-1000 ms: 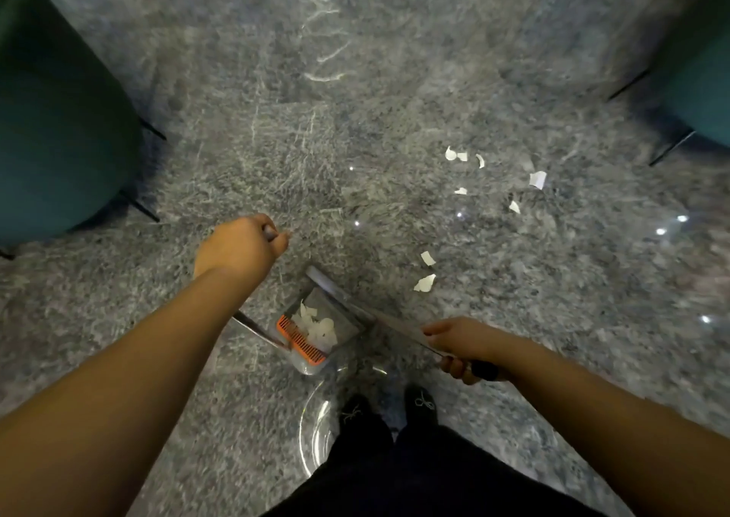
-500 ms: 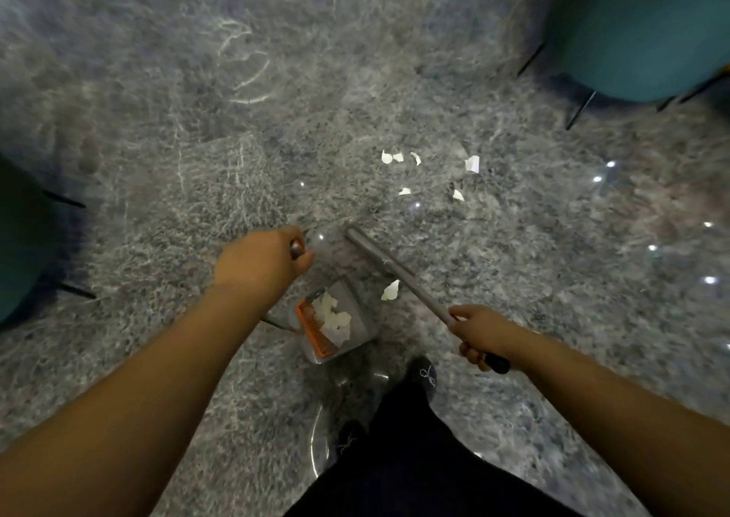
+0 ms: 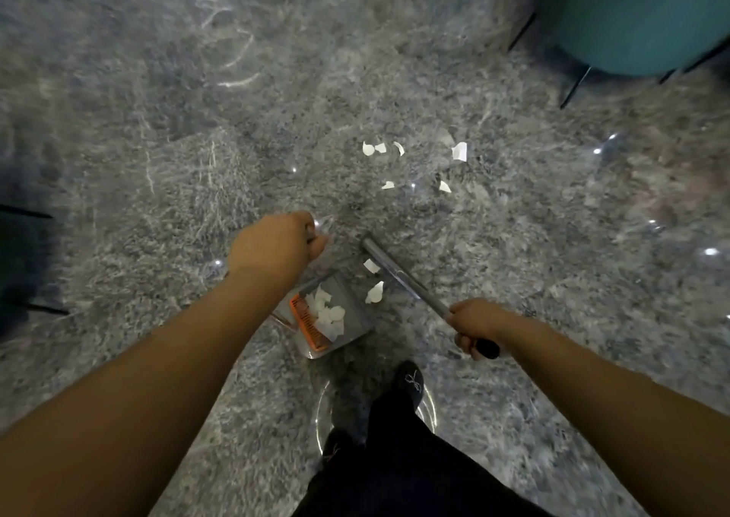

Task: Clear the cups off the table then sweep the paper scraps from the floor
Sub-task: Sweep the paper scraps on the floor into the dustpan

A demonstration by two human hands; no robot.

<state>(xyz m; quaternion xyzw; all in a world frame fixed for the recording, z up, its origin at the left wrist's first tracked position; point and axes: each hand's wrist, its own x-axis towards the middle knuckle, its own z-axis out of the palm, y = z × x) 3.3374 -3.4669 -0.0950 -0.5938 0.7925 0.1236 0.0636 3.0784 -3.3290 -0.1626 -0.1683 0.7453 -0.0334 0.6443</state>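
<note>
My left hand (image 3: pixel 276 246) grips the top of the dustpan handle, above a grey dustpan (image 3: pixel 347 321) that stands on the floor with an orange comb edge and several white paper scraps inside. My right hand (image 3: pixel 476 325) grips the broom handle (image 3: pixel 399 275), which slants up-left to its grey head just right of the pan. Two paper scraps (image 3: pixel 373 291) lie between the broom and the pan mouth. Several more scraps (image 3: pixel 458 151) are scattered on the floor farther ahead.
The floor is polished grey marble with light reflections. A teal chair (image 3: pixel 632 15) on thin black legs stands at the upper right. Dark chair legs show at the left edge. My dark trousers and shoes (image 3: pixel 409 382) are just behind the dustpan.
The view has swung left, so the teal chair now sits upper right. The broom has come closer to the pan, with two scraps now lying beside its mouth.
</note>
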